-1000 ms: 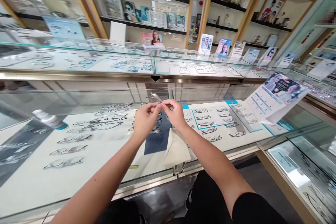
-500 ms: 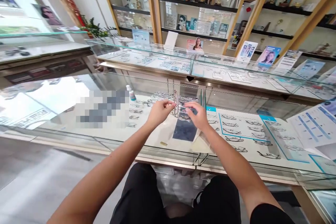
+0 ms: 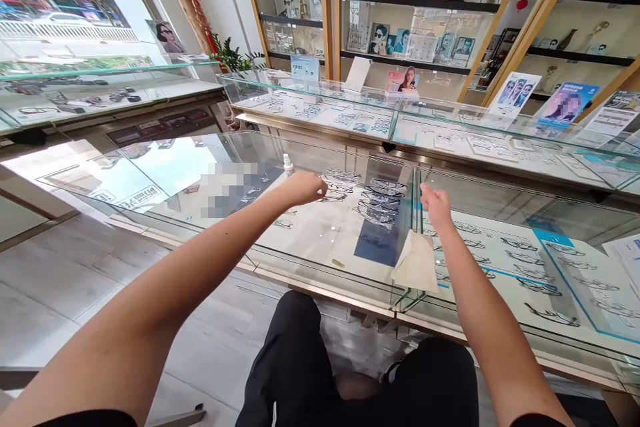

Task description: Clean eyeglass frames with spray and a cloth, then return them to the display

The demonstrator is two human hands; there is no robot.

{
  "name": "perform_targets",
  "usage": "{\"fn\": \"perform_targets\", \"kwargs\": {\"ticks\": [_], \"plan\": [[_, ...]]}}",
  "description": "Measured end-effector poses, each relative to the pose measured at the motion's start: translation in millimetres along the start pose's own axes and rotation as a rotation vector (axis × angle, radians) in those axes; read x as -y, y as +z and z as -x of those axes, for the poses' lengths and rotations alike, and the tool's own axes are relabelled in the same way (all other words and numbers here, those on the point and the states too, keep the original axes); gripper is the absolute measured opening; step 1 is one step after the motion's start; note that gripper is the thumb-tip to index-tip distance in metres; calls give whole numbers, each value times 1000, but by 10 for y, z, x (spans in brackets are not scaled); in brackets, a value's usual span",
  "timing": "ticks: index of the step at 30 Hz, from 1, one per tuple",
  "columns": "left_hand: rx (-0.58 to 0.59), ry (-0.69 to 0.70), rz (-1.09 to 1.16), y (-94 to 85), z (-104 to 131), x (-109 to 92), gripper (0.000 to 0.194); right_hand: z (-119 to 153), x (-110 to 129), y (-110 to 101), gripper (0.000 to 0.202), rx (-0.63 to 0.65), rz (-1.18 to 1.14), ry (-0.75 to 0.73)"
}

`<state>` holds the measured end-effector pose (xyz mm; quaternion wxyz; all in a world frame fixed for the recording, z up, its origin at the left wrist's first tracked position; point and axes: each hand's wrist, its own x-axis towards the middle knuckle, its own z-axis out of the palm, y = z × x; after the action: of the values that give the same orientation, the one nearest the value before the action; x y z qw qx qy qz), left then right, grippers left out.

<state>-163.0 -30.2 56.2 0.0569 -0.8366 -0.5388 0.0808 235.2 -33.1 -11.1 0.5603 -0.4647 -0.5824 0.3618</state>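
Clear glass covered the counter point(image 3: 317, 240) below both hands. From the left hand point(image 3: 306, 188), a left cluster of spectacles point(image 3: 343, 175) lay between two and three o'clock, just beside the fingertips, their long axes running roughly nine to three. That hand was much the nearer to it; its fingers were bent down, and I could not tell whether they pinched a frame. The right hand point(image 3: 437, 207) had its fingers curled in, with nothing visible in them, though I could not tell for sure. At its nine o'clock, beyond an upright glass seam point(image 3: 415, 203), more frames point(image 3: 376, 212) lay over a dark mat point(image 3: 376, 243); a pale cloth point(image 3: 416, 263) draped near seven. A white bottle point(image 3: 287, 165) stood at the left hand's eleven, a small strip point(image 3: 338, 263) at five.
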Motion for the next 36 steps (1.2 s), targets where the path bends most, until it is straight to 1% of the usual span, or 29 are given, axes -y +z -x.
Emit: {"fn": "perform_targets", "kwargs": {"ticks": [7,13,17,20,22,24,31,36], "plan": [[11,43,-82,109,-110,-84,27,-18,-30,-71,75,20,37,13],[42,44,-68,168,-148,-117,25,-10,-2,-44,71,131,60,-2],[70,36,-43,130,-164,-94,30,-3,27,-13,74,95,29,47],[86,-18,-24,99,-242,-40,38,-7,63,0,74,38,-96,21],[83,-63,-26,98,-320,-11,38,-9,85,12,73,1,-165,-8],[68,-80,-29,117,-402,-1,37,-8,96,26,74,-19,-199,-16],[77,-94,-45,221,-594,-9,30,-18,47,23,74,29,-181,-30],[73,-104,-48,186,-595,47,29,-79,-29,-26,72,22,-206,5]]}}
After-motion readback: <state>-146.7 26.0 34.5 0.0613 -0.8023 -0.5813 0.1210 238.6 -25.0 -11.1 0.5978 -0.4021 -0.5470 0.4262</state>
